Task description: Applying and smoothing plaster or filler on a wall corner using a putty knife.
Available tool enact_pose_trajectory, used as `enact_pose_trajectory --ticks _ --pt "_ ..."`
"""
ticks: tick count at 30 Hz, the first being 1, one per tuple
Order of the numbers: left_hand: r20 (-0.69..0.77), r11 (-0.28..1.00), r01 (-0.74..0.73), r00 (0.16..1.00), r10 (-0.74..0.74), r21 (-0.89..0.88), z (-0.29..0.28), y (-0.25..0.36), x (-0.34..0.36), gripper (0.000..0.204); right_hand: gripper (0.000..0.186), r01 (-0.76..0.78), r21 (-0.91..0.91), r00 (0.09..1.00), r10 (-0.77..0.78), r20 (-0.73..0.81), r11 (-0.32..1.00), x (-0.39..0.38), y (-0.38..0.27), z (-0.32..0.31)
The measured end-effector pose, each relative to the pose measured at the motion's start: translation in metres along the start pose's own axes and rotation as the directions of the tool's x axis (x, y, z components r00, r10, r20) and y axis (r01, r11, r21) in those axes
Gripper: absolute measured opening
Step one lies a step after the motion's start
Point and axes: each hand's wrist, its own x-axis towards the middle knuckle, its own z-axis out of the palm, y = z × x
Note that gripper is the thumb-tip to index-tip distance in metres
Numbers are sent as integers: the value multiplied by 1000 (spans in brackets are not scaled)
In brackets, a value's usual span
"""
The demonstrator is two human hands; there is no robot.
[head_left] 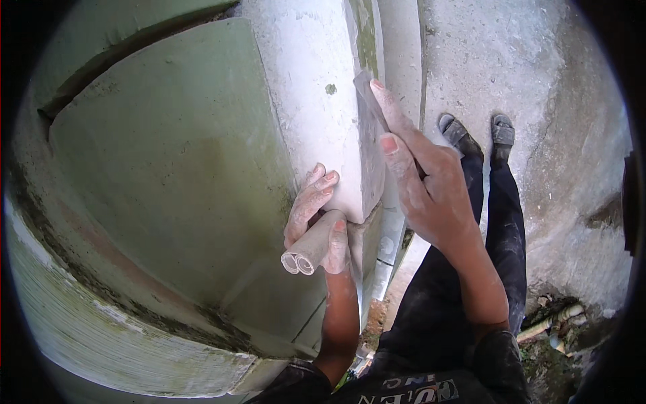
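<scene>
My right hand (434, 185), dusted white, presses a folded piece of grey sandpaper (369, 101) against the side face of a white-painted ledge (313, 114). Its index finger stretches along the sandpaper, and the thumb lies beside it. Closed round a pale roll of sandpaper (313, 244), my left hand (308, 205) rests at the near end of the ledge. Two coiled layers show at the roll's open end. White dust also covers the left fingers and thumb.
Left of the ledge lies a green recessed surface (182, 148) with a curved, dirt-stained rim (128, 296). My legs and sandals (502, 131) are on rough concrete (558, 202) to the right. Pipes (555, 323) and rubble sit at the lower right.
</scene>
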Motion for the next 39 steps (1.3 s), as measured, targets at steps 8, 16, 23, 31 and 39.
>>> enact_pose_trajectory --ticks 8,16,23,31,39 --pt "-40 998 -15 999 18 55 1 3 5 39 46 -256 -38 955 259 142 966 11 -27 -9" --pt "-49 1000 20 999 -19 13 5 3 3 43 46 -226 21 961 219 169 974 8 -31 -10" --pt "-47 1000 5 999 -3 28 1 2 2 38 47 -339 -19 927 337 164 941 -2 -39 -9" --pt "-42 999 -7 999 9 50 0 3 6 39 48 -238 -38 971 239 27 971 9 -11 7" --pt "-35 998 -30 999 32 54 3 -2 4 40 49 -220 4 975 220 -4 975 21 -21 -2"
